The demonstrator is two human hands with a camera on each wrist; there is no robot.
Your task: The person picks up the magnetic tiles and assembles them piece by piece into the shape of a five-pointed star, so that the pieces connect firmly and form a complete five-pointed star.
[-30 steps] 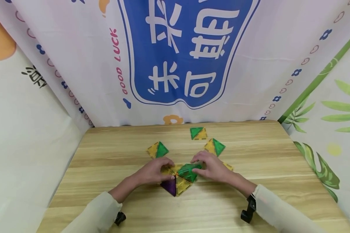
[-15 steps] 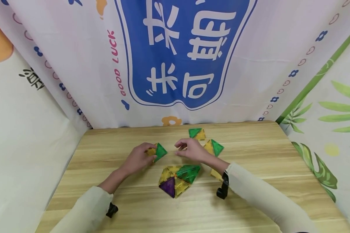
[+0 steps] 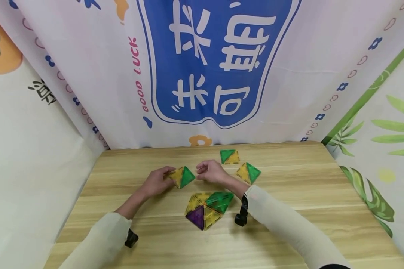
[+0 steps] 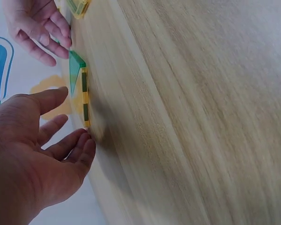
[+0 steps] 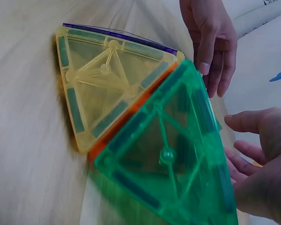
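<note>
Left hand (image 3: 156, 182), fingers loose, at corner of yellow tile (image 3: 177, 176); right hand (image 3: 211, 172) relaxed, just beside adjoining green tile (image 3: 187, 177); purple-yellow-green cluster (image 3: 210, 213) apart on worktop (image 3: 175, 248).

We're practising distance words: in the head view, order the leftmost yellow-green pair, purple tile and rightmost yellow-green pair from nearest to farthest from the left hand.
1. Leftmost pair: just right of the left hand.
2. Purple tile: lower right.
3. Rightmost pair: far right.

White curtain (image 3: 205, 67) behind a wooden table (image 3: 168, 239)
</note>
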